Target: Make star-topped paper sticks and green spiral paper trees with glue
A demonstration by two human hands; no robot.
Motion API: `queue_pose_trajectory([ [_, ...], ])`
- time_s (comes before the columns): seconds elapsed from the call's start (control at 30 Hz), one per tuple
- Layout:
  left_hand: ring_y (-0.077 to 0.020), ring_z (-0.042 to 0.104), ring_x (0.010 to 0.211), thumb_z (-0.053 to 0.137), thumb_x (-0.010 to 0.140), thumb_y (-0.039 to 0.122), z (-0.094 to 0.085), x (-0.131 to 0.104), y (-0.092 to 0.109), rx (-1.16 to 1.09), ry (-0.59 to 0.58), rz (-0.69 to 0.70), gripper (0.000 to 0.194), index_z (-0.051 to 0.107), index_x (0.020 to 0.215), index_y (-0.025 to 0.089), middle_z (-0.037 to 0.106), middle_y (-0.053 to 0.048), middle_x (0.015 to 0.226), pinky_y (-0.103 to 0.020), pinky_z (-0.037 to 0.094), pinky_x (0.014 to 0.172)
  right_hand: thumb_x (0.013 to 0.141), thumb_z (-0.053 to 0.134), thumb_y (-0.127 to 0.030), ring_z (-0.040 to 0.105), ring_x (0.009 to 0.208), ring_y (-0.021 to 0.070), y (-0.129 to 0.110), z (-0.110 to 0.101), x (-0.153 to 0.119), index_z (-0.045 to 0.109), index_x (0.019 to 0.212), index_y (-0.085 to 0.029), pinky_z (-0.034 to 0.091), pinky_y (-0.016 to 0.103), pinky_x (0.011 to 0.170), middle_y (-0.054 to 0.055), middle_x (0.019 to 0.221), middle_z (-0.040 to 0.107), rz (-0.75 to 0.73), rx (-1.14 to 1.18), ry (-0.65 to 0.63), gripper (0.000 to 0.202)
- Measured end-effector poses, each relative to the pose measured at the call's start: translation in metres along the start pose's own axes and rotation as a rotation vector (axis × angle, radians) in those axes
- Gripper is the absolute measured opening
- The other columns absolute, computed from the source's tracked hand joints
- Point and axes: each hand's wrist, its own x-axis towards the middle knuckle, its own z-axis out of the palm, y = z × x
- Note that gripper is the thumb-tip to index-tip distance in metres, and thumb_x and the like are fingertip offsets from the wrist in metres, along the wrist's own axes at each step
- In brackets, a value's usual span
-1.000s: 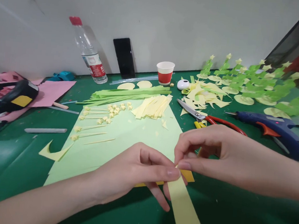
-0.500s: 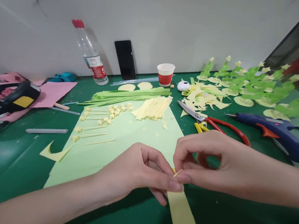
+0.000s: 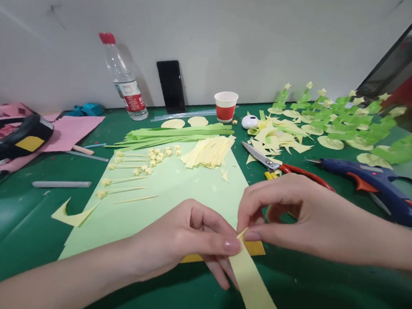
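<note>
A pale yellow paper strip runs from my fingertips down past the bottom edge of the view. Its upper end is pinched between the thumb and fingers of my left hand. My right hand grips the tip of the same end, close beside the left thumb. Behind them lies a light green sheet bearing small folded paper stars, thin sticks with stars on their ends, and a stack of pale yellow strips. Part of a darker yellow piece shows beneath my hands.
Scissors and a blue glue gun lie at right, before paper scraps and green paper plants. A cup, phone and bottle stand behind. Pink paper lies left.
The strip's upper end now shows between my fingertips, with its pointed tip standing up. My right hand has shifted slightly up and left. More of the darker yellow piece is visible.
</note>
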Motion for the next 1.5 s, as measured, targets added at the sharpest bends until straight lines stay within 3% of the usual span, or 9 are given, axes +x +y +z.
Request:
queue_pose_trajectory([
  [0.13,-0.0058,0.062,0.044,0.084,0.051,0.019,0.003,0.001,0.0,0.014,0.133,-0.022,0.018,0.067,0.054,0.012,0.067,0.004,0.048,-0.011,0.052,0.044,0.078,0.057,-0.021,0.049,0.059,0.0076,0.003,0.002,-0.001,0.064,0.074,-0.019,0.036,0.017,0.048,-0.004,0.066,0.058,-0.026,-0.053,-0.005,0.008],
  [0.23,-0.0054,0.061,0.042,0.084,0.048,0.019,0.006,0.002,0.0,0.023,0.145,-0.027,0.021,0.064,0.051,0.012,0.066,0.005,0.046,-0.01,0.051,0.042,0.079,0.058,-0.024,0.049,0.056,0.0065,0.005,0.005,-0.002,0.064,0.07,-0.018,0.035,0.017,0.047,-0.004,0.063,0.057,-0.059,-0.079,0.018,0.012],
  [0.37,-0.0052,0.063,0.046,0.08,0.059,0.018,0.007,0.0,-0.001,-0.025,0.058,-0.019,0.014,0.067,0.057,0.013,0.067,0.006,0.051,-0.01,0.051,0.044,0.081,0.056,-0.02,0.05,0.057,0.0059,0.005,0.005,-0.002,0.065,0.07,-0.018,0.037,0.016,0.049,-0.004,0.064,0.058,-0.09,-0.065,0.052,0.014],
  [0.57,-0.0106,0.068,0.057,0.066,0.078,0.026,0.005,-0.003,-0.002,-0.042,-0.125,0.047,0.017,0.072,0.074,0.01,0.074,-0.006,0.07,-0.014,0.053,0.053,0.08,0.057,-0.017,0.052,0.061,0.0062,0.006,-0.003,-0.001,0.065,0.072,-0.017,0.04,0.014,0.05,-0.004,0.068,0.061,-0.122,0.005,0.04,0.011],
  [0.73,-0.007,0.064,0.047,0.076,0.064,0.016,0.005,0.0,-0.003,-0.078,0.012,0.041,0.009,0.069,0.06,0.012,0.068,0.003,0.053,-0.012,0.052,0.046,0.076,0.061,-0.018,0.052,0.061,0.0055,0.01,-0.003,-0.001,0.066,0.075,-0.018,0.04,0.013,0.048,-0.004,0.071,0.062,-0.111,0.038,-0.01,0.005],
  [0.87,-0.008,0.065,0.048,0.079,0.059,0.013,0.006,0.0,-0.003,-0.061,0.074,0.03,0.012,0.067,0.059,0.012,0.067,0.004,0.052,-0.011,0.05,0.043,0.077,0.061,-0.02,0.049,0.055,0.0041,0.007,0.001,-0.001,0.065,0.069,-0.017,0.038,0.011,0.045,-0.005,0.063,0.058,-0.099,0.049,0.042,0.009],
  [1.1,-0.0095,0.067,0.057,0.067,0.077,0.026,0.006,-0.004,-0.001,-0.039,-0.126,0.056,0.015,0.071,0.073,0.012,0.073,-0.004,0.068,-0.015,0.053,0.056,0.077,0.058,-0.013,0.043,0.043,0.0008,0.005,-0.001,-0.001,0.063,0.068,-0.016,0.034,0.01,0.038,-0.006,0.062,0.056,-0.089,0.153,0.051,0.01],
  [1.3,-0.009,0.067,0.054,0.076,0.064,0.016,0.007,-0.004,-0.004,-0.061,0.014,0.042,0.01,0.068,0.061,0.012,0.07,0.002,0.055,-0.011,0.051,0.048,0.077,0.062,-0.019,0.051,0.055,0.003,0.008,-0.001,0.0,0.065,0.073,-0.018,0.038,0.01,0.046,-0.005,0.066,0.06,-0.14,0.077,0.033,0.005],
  [1.5,-0.0095,0.068,0.058,0.074,0.064,0.009,0.007,-0.002,-0.004,-0.029,0.043,0.046,0.016,0.06,0.058,0.013,0.071,0.001,0.059,-0.012,0.051,0.048,0.079,0.059,-0.021,0.051,0.056,0.0038,0.008,0.003,-0.001,0.065,0.069,-0.017,0.039,0.01,0.047,-0.004,0.064,0.06,-0.161,0.053,0.062,0.012],
])
